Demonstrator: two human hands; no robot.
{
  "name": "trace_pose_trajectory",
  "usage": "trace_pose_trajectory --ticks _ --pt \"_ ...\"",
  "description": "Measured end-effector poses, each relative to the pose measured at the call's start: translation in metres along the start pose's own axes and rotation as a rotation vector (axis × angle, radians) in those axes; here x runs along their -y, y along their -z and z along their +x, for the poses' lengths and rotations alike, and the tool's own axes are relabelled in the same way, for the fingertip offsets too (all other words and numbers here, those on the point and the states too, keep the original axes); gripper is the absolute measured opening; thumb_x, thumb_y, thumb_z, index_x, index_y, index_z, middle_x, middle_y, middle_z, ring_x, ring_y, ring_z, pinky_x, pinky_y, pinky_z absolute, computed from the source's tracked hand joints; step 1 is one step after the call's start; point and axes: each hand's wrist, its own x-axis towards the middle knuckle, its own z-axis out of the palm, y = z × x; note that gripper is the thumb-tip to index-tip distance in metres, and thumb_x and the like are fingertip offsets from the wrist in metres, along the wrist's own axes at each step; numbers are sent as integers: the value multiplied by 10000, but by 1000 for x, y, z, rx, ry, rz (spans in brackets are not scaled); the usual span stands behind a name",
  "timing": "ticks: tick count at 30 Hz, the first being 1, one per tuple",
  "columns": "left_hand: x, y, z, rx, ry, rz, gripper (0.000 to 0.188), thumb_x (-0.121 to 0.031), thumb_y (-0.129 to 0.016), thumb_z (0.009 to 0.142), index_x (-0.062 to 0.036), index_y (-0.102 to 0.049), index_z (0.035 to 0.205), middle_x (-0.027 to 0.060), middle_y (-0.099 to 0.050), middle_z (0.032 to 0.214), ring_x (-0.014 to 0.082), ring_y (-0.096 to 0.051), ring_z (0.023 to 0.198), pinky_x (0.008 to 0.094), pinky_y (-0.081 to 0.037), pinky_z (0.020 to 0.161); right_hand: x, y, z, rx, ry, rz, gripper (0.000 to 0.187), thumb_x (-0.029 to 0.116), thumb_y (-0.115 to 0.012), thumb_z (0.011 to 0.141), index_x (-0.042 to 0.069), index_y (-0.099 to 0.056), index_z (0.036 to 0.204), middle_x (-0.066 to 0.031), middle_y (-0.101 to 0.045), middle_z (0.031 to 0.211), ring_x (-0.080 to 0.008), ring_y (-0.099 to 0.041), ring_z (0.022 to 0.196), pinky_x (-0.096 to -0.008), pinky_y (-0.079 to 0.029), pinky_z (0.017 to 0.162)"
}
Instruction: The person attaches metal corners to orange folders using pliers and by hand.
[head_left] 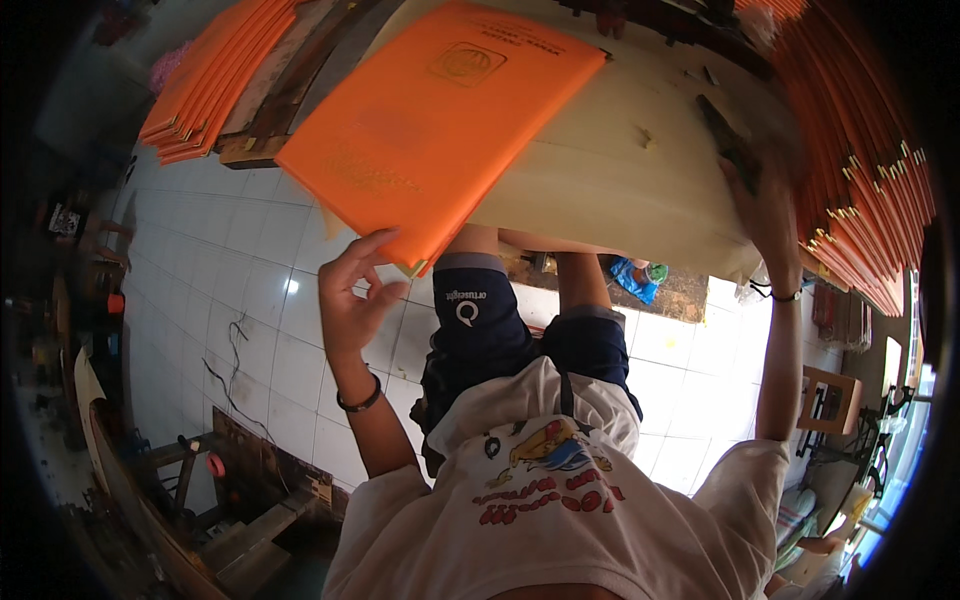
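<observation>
A large orange folder (440,130) with a printed emblem lies aslant on the pale sheet covering the table, its near corner jutting past the edge. At that corner, my left hand (357,290) has its index finger on the folder's edge. The thumb curves below, apart from the index finger, and a small yellowish piece (411,269) shows under the corner. My right hand (768,205) is over the table's right side, smeared by motion. Right beside its fingers is a dark, narrow tool (727,135), too blurred to name; whether the hand grips it is unclear.
Stacked orange folders (215,75) stand at the far left, and a larger pile with metal-tipped corners (850,190) rises close to my right hand. Wooden frames (260,540) are at lower left. A cable (235,370) trails over the white tiled floor (270,230).
</observation>
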Motion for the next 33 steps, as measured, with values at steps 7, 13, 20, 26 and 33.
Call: trace_pose_trajectory --ticks 7,13,20,26,33 --pt "-5 -32 -6 -152 -60 -35 494 -68 -890 737 -14 -698 1189 85 -746 1159 98 -723 855 177 -399 494 3 15 8 200 10 -253 434 324 -587 1020 55 -581 1360 -308 -496 1421 -465 -482 1334 -492 -419 1098" --pt "-8 -39 -5 -145 -54 -37 488 -14 -861 749 10 -678 1201 103 -735 1145 113 -724 849 187 -439 546 16 36 -18 188 -341 650 442 346 -468 1069 -5 -599 1304 -196 -644 1251 -299 -655 1137 -416 -551 920" --pt "-1 -38 -5 -134 -95 10 539 -161 -904 728 -31 -691 1205 91 -740 1144 99 -688 799 192 -409 515 142 62 -50 939 -399 1202 401 288 -622 991 -58 -617 1195 -152 -702 1044 -173 -690 767 -289 -561 629" --pt "3 -35 -5 -133 -100 -15 571 -255 -935 698 -74 -720 1195 55 -765 1074 50 -613 711 202 -337 471 205 58 -57 1292 -521 1070 243 197 -708 948 29 -683 1122 -34 -630 1001 -104 -581 779 -266 -483 683" --pt "4 -38 -3 -143 -110 -39 543 -242 -933 704 -94 -729 1185 42 -764 1047 34 -554 640 207 -315 463 217 50 -61 1069 -17 622 302 247 -745 930 -48 -683 929 -107 -501 1145 -200 -560 951 -365 -464 811"
